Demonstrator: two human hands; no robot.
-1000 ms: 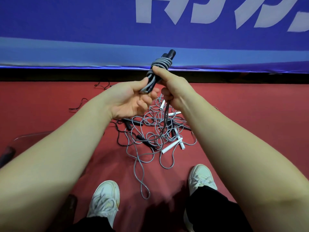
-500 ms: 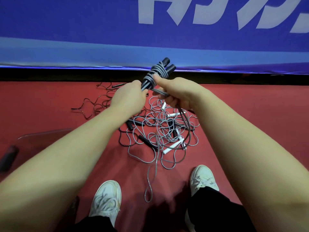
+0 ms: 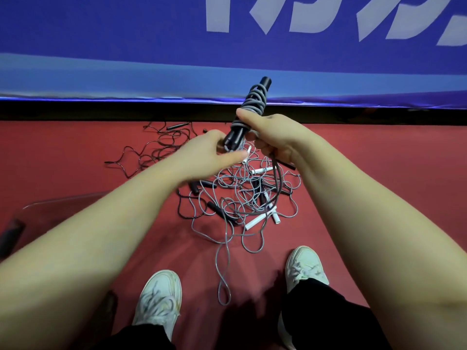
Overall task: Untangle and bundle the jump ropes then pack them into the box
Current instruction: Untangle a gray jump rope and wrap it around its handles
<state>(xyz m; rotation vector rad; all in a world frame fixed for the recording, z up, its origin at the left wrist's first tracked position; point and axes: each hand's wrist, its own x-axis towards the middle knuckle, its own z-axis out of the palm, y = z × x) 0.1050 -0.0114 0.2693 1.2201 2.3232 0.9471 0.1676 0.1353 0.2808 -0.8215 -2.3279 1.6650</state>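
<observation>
The grey jump rope [image 3: 253, 103] is wound in tight turns around its paired black handles [image 3: 236, 136], and this half-made bundle stands tilted in the upper middle of the frame, its top end leaning toward the upper right. The right hand [image 3: 274, 137] is closed around the bundle's middle, thumb pressed on the coils; the left hand [image 3: 214, 150] is closed on the lower end of the handles, just left of and below the right. From under the right hand the unwound tail of cord [image 3: 276, 183] drops to the heap of tangled ropes [image 3: 242, 198] on the red floor [image 3: 379, 173] in mid frame.

The step in hand looks like bundling, partly done. The next move probably calls for another turn of the slack around the handles, kept taut, while freeing the tail from the heap. A clear box [image 3: 50, 205] lies at the left edge, well apart from the hands.
</observation>
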